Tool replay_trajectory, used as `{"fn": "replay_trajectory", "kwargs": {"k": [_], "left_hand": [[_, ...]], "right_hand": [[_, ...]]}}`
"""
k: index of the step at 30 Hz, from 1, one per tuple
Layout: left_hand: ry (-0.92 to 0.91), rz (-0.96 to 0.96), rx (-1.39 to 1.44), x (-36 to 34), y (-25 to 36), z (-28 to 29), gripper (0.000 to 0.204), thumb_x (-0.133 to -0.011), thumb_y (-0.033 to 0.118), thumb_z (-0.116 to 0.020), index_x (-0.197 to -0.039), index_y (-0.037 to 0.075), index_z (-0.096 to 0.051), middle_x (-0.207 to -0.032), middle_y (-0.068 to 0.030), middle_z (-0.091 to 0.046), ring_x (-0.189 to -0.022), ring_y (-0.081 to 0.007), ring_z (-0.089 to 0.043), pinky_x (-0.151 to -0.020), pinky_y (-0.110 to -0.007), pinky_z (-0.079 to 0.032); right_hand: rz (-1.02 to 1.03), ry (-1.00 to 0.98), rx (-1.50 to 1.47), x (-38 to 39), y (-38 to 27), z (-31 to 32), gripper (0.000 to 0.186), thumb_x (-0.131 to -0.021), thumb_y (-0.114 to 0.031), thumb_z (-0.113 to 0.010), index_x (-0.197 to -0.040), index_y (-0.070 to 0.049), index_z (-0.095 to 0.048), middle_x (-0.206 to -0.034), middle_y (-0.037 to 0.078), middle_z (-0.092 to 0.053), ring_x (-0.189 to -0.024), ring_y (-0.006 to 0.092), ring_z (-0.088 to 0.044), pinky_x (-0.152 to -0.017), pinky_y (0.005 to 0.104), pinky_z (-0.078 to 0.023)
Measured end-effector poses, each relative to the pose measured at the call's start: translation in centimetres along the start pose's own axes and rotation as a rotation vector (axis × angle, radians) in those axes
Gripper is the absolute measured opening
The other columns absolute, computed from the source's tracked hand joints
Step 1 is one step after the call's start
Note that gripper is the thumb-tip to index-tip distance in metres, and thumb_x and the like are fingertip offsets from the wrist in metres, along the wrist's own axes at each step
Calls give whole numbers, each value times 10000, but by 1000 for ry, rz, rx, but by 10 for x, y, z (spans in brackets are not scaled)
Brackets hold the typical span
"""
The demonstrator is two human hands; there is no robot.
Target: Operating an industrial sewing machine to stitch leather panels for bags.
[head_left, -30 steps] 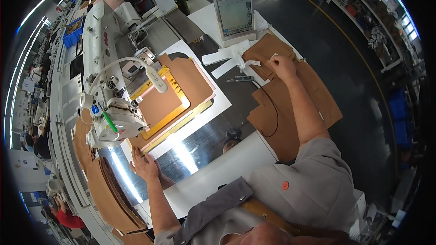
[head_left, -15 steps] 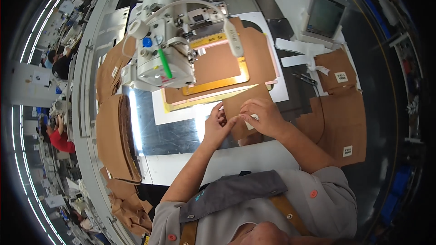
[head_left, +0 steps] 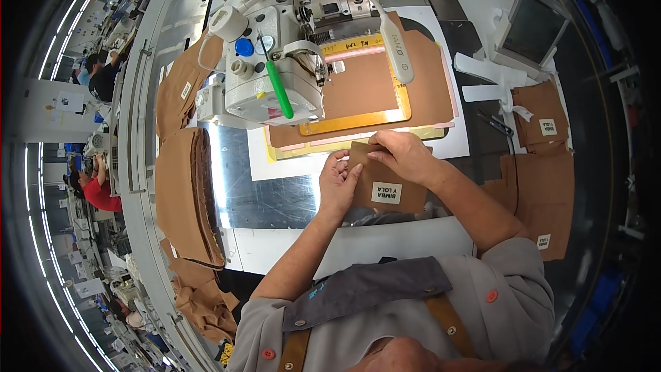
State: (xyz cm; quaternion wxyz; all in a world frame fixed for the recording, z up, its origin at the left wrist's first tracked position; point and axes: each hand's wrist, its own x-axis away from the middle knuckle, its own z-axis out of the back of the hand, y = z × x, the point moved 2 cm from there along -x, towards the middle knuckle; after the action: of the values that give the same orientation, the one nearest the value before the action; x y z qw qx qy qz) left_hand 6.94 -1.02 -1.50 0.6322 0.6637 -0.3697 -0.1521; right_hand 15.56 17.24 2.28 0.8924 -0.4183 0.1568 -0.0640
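Between my hands is a small brown fabric piece (head_left: 414, 198) with a white printed label (head_left: 387, 193) facing up. My left hand (head_left: 337, 184) is closed on its left edge, thumb on top. At the upper edge, my right hand (head_left: 407, 158) pinches the same piece with thumb and fingers. Just beyond them, a yellow rectangular clamp frame (head_left: 358, 124) lies over a larger brown panel (head_left: 434, 72) under the head of a white sewing machine (head_left: 286, 89). A green-handled tool (head_left: 279, 89) leans against that machine head.
At left are stacked brown panels (head_left: 180, 196). On the right, labelled brown pieces (head_left: 540, 196) lie near thread snips (head_left: 494, 122), white strips (head_left: 482, 93) and a screen (head_left: 533, 27). A white lamp on a bent neck (head_left: 396, 48) overhangs the frame. Other people work far left.
The brown piece has turned in my hands, and its label now shows fully. My right hand has shifted to the upper edge. The whole view has also shifted slightly.
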Motion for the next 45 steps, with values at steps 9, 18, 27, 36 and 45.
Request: {"fn": "replay_trajectory", "kwargs": {"k": [9,18,27,36,45], "left_hand": [[9,-21,-262,4,11,7,412,-957,9,-700,-1315,0,-496,-1027,-111,-714,-859,-110,-704,-752,-228,-563],[39,44,-200,-3,6,10,265,-948,-3,-710,-1138,-7,-524,-930,-97,-698,-804,-119,-726,-685,-224,-574],[162,-122,-200,-45,25,18,152,-964,10,-704,-1098,-52,-670,-924,-94,-726,-819,-126,-729,-734,-240,-583],[231,-500,-860,-72,31,35,272,-924,69,-768,-1193,41,-740,-874,-57,-709,-717,-86,-625,-627,-245,-533],[148,-793,-1476,-73,48,35,404,-897,314,-762,-1258,135,-744,-876,-57,-676,-926,-257,-656,-1004,-433,-434]], "right_hand": [[-27,144,60,-25,13,27,152,-915,-194,-728,-949,-49,-695,-854,146,-721,-798,347,-716,-712,438,-568],[-1,152,140,-61,27,32,200,-920,-251,-730,-954,-67,-660,-837,140,-710,-788,351,-704,-703,449,-556],[59,109,140,-137,36,29,139,-919,-176,-732,-973,-54,-694,-897,127,-732,-831,314,-712,-748,392,-555],[60,158,265,-196,77,2,178,-900,-260,-758,-998,-112,-744,-916,111,-751,-846,336,-717,-757,432,-560],[123,135,257,-200,92,-7,162,-896,-253,-752,-990,-122,-752,-948,75,-760,-876,307,-726,-768,415,-573]]}}
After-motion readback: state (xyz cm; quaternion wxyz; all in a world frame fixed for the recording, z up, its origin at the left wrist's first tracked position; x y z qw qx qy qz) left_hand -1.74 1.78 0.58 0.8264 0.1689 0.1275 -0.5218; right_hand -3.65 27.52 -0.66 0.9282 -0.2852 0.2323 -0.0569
